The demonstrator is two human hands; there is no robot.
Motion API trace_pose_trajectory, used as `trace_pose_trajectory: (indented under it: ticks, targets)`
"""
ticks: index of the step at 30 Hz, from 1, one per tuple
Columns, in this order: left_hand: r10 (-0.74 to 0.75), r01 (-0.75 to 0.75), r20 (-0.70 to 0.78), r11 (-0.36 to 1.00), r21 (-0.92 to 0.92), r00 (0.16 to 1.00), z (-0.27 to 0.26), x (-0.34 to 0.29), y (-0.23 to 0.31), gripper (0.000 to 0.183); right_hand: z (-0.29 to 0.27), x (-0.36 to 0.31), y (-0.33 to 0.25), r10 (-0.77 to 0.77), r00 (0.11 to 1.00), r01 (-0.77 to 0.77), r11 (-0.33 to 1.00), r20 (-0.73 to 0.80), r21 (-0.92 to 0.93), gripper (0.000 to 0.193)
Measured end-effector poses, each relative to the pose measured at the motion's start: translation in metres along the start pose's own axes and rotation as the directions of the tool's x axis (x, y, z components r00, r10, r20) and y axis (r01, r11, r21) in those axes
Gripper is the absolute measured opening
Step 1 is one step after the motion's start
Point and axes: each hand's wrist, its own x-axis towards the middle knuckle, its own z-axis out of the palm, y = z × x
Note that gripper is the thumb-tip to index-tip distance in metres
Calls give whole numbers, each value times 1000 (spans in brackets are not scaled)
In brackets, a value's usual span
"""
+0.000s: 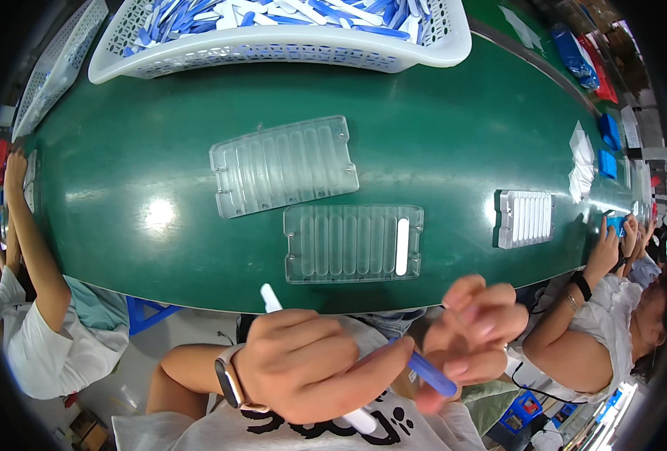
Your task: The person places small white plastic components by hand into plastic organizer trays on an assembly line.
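Head view: left hand (297, 364) holds blue stick (432, 375) near table edge (198, 305).

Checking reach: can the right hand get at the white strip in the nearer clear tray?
Likely yes: the white strip lies uncovered, and the right hand is close by, no obstacle visible between. The blue stick against it might hinder.

We see a smooth, glossy green tabletop (153, 135) with bright glare at centre left. Mid-frame, two trays (284, 167) look like clear, shiny plastic. Along the top, the white basket (273, 51) is perforated plastic. Lower down, the blue stick (432, 374) and white stick (271, 297) look smooth; the shirt (160, 432) is matt cloth.
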Motion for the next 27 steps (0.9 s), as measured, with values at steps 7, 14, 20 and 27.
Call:
trace_pose_trajectory:
  ticks: [7, 14, 20, 27]
  targets:
    - [211, -176, -135, 957, 231, 968, -3, -7, -12, 26, -11, -2, -7, -129, 965, 191, 943, 230, -272, 27]
    - [89, -68, -137, 986, 151, 987, -19, -2, -16, 29, -16, 9, -8, -148, 889, 295, 909, 433, -296, 23]
    - [-347, 160, -71, 592, -790, 935, -41, -7, -24, 26, -22, 16, 4, -89, 859, 301, 885, 504, -356, 23]
    - [-612, 176, 272, -214, -961, 742, -41, -4, -37, 11, -23, 64, 6, 597, 629, -305, 779, 498, -548, 22]
